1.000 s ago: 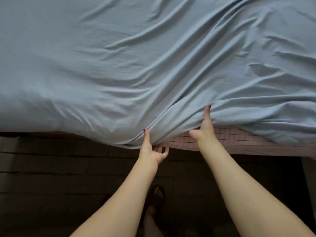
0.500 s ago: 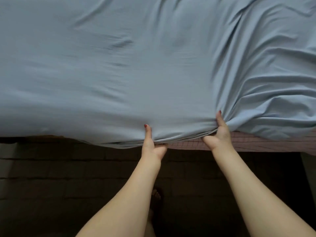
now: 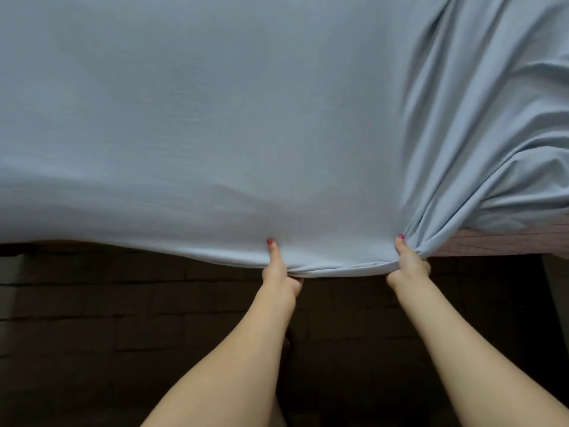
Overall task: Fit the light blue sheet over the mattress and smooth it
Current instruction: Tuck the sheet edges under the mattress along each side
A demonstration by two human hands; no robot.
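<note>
Hands, two, left hand (image 3: pixel 280 269) and right hand (image 3: pixel 408 262), pinch one light blue sheet (image 3: pixel 246 134).

Dark tiled floor (image 3: pixel 92 318) across the lower frame, crossed by faint grout lines. Pale upright strip (image 3: pixel 555 300) at the right edge, too cropped to identify.

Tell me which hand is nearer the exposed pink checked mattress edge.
Right. The right hand grips the light blue sheet just beside the pink checked mattress edge; the left hand grips the hem farther left.
</note>
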